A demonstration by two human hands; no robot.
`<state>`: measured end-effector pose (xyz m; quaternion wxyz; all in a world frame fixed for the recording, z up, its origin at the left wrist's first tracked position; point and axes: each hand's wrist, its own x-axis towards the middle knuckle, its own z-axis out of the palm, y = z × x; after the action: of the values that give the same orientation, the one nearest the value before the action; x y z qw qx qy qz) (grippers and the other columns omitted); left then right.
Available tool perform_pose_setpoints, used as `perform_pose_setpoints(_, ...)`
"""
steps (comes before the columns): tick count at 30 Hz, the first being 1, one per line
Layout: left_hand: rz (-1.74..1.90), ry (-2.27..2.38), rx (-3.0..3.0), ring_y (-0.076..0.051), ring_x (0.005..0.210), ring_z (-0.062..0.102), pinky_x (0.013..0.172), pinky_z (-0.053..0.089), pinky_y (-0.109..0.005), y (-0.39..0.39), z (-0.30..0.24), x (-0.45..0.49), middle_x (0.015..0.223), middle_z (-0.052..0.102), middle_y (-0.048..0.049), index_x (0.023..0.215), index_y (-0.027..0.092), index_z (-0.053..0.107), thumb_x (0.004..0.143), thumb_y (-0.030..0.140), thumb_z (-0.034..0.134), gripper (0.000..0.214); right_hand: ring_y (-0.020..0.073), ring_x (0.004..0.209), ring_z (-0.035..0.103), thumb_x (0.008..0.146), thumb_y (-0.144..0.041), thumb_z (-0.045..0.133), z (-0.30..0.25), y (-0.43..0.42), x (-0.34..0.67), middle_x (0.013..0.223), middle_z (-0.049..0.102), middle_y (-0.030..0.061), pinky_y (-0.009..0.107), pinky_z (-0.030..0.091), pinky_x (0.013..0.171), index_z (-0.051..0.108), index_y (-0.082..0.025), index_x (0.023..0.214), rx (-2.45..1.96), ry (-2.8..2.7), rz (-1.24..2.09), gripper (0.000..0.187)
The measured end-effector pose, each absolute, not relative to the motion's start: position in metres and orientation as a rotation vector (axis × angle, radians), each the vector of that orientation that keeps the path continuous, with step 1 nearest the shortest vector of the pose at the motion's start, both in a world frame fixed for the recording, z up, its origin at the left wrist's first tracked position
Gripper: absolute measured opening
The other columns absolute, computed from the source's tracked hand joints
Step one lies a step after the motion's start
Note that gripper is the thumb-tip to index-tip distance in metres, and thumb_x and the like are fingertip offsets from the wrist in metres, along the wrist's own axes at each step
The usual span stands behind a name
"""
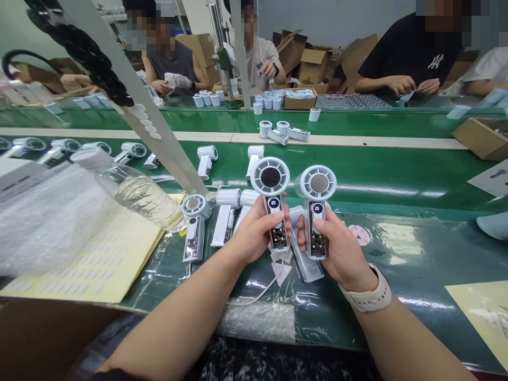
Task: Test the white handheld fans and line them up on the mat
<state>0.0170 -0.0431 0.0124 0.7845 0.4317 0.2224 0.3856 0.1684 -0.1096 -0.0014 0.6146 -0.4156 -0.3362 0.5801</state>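
Observation:
My left hand [254, 230] grips the handle of a white handheld fan [271, 182], held upright with its round head on top and a lit display showing "20". Its handle is open, with a circuit board showing. My right hand [337, 246] holds a second white fan [318, 185] the same way, side by side with the first, display also lit. Both are raised just above the green bench mat [416, 248]. Below them lie more white fan bodies [224, 222] and a white cable [257, 296].
A clear plastic bottle [135, 193] and a yellow label sheet [99, 259] lie at left, beside bubble wrap [43, 222]. A slanted metal bar [130, 95] crosses the left. Fans ride the green conveyor [397, 169]. Other people work across it, near cardboard boxes [480, 137].

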Motion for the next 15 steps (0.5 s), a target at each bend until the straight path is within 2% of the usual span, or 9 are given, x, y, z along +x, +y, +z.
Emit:
perform_pose_setpoints(7, 0.799, 0.426, 1.038, -0.016, 0.064, 0.062, 0.063, 0.05, -0.032, -0.0417, 0.0128, 0.0161, 0.071, 0.062, 0.0019, 0.095, 0.021, 0.049, 0.075, 0.036, 0.077, 0.038, 0.0127, 0.062, 0.059, 0.084, -0.041, 0.068, 0.0016, -0.1093, 0.1697, 0.081, 0.064, 0.0002, 0.026, 0.05, 0.055, 0.058, -0.022, 0.092, -0.923, -0.822, 1.348, 0.023)
perform_pose_setpoints(15, 0.756, 0.411, 0.979, -0.017, 0.064, 0.061, 0.064, 0.051, -0.035, -0.0447, 0.0111, 0.0195, 0.075, 0.06, 0.0015, 0.099, 0.021, 0.049, 0.075, 0.036, 0.077, 0.039, 0.0156, 0.065, 0.058, 0.087, -0.04, 0.061, 0.0016, -0.1062, 0.1691, 0.077, 0.064, 0.002, 0.03, 0.048, 0.058, 0.058, -0.022, 0.089, -0.909, -0.799, 1.398, 0.019)
